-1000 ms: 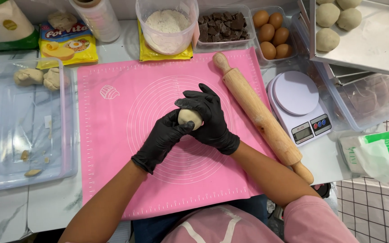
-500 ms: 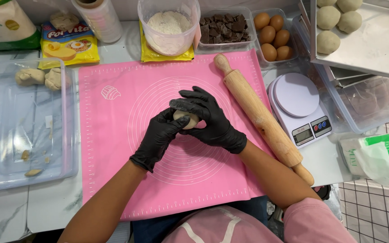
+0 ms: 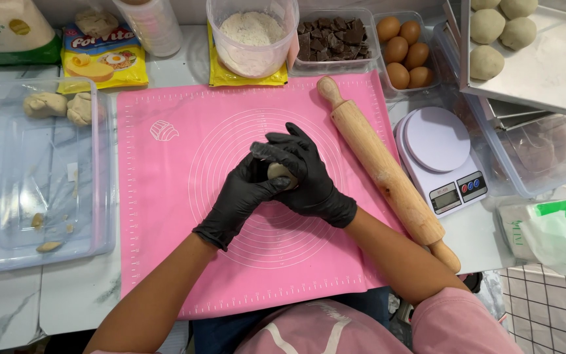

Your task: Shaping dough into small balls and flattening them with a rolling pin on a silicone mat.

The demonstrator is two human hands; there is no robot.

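Both hands wear black gloves and meet over the middle of a pink silicone mat [image 3: 165, 229]. My left hand [image 3: 244, 196] cups a small pale dough ball [image 3: 278, 172] from below and the left. My right hand [image 3: 306, 174] folds over the ball from above, covering most of it. Only a small patch of dough shows between the fingers. A wooden rolling pin [image 3: 381, 164] lies diagonally on the mat's right edge, just right of my right wrist.
A clear plastic bin [image 3: 8, 196] with dough pieces stands at left. Behind the mat are a tub of flour [image 3: 250, 33], a chocolate tray [image 3: 335, 33] and eggs [image 3: 404, 49]. A white kitchen scale [image 3: 443, 157] and a metal tray [image 3: 558, 65] with dough balls sit at right.
Both hands have turned around the dough ball. The right hand now covers more of it, and the ball shows less than a second ago.
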